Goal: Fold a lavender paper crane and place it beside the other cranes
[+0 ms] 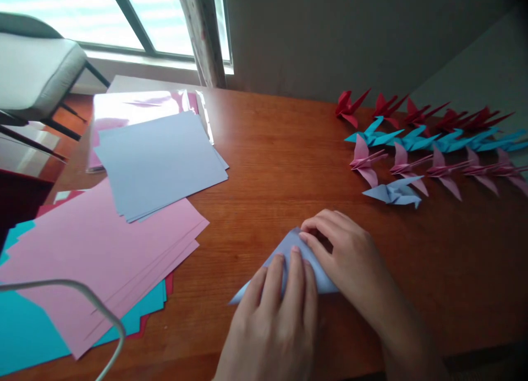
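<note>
A light blue sheet folded into a triangle (289,246) lies flat on the wooden table (280,166) near its front edge. My left hand (276,320) rests flat on the triangle's lower half, fingers stretched out and pressing it down. My right hand (346,252) comes in from the right, its fingers curled and its fingertips pressed on the triangle's upper right edge near the apex. Much of the paper is hidden under both hands.
Loose paper stacks lie at the left: light blue (160,161), pink (103,254), turquoise (25,326), and a shiny packet (136,103). Rows of folded cranes stand at the right: red (412,112), turquoise (429,139), pink (429,169), one light blue (394,192). A chair (33,67) stands far left.
</note>
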Available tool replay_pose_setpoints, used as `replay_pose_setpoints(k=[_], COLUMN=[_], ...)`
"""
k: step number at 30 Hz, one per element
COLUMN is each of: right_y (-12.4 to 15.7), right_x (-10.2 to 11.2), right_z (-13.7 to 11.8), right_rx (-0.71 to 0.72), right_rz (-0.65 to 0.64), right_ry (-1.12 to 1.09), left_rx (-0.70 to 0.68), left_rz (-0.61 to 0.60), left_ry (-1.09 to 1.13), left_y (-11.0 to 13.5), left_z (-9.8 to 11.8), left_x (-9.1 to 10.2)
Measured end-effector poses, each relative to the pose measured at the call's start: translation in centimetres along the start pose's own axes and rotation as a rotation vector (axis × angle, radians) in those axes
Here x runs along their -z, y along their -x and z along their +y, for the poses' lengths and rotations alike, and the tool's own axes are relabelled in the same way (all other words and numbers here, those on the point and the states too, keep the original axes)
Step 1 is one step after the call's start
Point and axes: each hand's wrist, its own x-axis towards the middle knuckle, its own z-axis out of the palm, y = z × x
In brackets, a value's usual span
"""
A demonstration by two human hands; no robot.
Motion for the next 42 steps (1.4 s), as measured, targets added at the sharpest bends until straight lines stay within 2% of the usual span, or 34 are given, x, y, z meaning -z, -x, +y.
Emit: replay_pose_setpoints(k=[6,11,18,24,31,42], right_y=[0.1,0.2,2.1,2.8,3.4,5.1], right_x=[0.0,0.3,1.0,0.4,0.1,0.4], right_z=[0.0,0.3,-0.9,-1.0,-1.4,-2.1], right_rx=[-0.001,0.112,0.057,0.035,0.031,-0.013], right_rz=[0.028,-0.056,-0.148,-0.120,-0.034,-0.074], right_ry=[0.029,0.024,0.091,0.121,0.188,0.217], left_rx=[-0.006,0.008,0.077,0.103,0.224,0.302], left_rz=[0.010,-0.020,-0.008,-0.034,-0.088,-0.090], left_ry=[-0.003,0.000,0.098,0.139,0.195,0.117], left_y=[0.0,0.0,-0.7,-0.9,-1.9,-2.2], left_z=[-0.2,-0.1,-0.4,-0.6,-0.6,1.0], left_x=[0.0,0.0,0.6,0.9,0.7,1.1])
